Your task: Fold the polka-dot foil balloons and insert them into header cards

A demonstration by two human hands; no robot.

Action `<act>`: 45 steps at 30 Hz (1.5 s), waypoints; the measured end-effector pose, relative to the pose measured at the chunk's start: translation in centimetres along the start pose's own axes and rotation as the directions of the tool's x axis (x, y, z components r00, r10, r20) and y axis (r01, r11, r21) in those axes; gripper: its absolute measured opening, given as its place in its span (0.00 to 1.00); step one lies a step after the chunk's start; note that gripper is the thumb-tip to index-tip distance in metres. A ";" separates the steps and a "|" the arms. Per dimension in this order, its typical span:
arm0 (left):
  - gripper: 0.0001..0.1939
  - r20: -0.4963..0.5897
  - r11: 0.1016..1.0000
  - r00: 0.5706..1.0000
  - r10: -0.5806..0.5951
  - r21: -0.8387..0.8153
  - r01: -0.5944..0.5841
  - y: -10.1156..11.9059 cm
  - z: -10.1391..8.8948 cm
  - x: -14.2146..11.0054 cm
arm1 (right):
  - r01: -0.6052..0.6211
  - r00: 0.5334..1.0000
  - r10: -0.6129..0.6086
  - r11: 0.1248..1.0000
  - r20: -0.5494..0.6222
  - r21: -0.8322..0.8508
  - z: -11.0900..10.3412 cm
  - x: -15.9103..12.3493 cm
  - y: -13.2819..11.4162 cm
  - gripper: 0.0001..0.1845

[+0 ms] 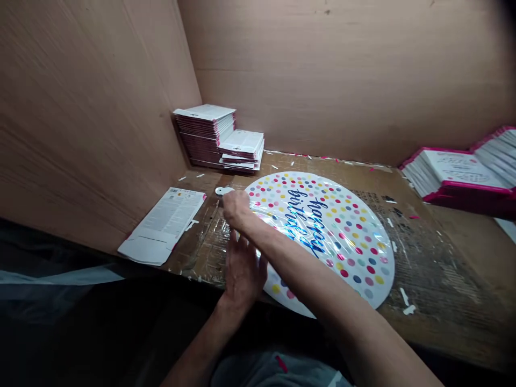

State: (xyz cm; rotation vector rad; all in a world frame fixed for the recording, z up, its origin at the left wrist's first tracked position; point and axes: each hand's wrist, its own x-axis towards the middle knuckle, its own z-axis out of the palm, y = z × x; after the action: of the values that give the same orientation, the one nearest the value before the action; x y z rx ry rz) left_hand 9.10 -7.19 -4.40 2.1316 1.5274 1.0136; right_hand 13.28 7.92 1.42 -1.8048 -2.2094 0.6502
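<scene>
A flat round foil balloon (pixel 355 236) lies on the cardboard-covered work surface, white with coloured dots and blue "happy birthday" lettering. Its white tail (pixel 224 191) pokes out on the left, just past my right hand (pixel 236 208). That hand is closed at the balloon's left edge, by the base of the tail; its fingertips are hidden. Below it, my left hand (pixel 244 267) rests by the same edge with fingers stretched upward, partly covered by the right hand. My right forearm crosses over the balloon.
Printed card packets (pixel 163 226) lie at the left front. Two stacks of packets (pixel 209 134) stand in the back left corner, with more pink-edged packets (pixel 455 172) at the right. Wooden panels (pixel 342 80) wall the back and left. Paper scraps (pixel 406 302) are scattered about.
</scene>
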 end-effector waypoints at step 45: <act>0.27 0.451 0.968 0.867 0.212 0.026 -0.251 8.6 -0.3 0.3 | -0.633 0.719 0.649 0.759 -0.247 0.149 -9.2 -23.3 24.4 0.11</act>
State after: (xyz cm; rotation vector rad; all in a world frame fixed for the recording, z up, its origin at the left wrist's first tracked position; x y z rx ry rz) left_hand 14.80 -10.15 1.33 2.4345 1.1275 0.4723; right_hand 43.81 -9.17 0.79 -2.4650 -1.3297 0.5012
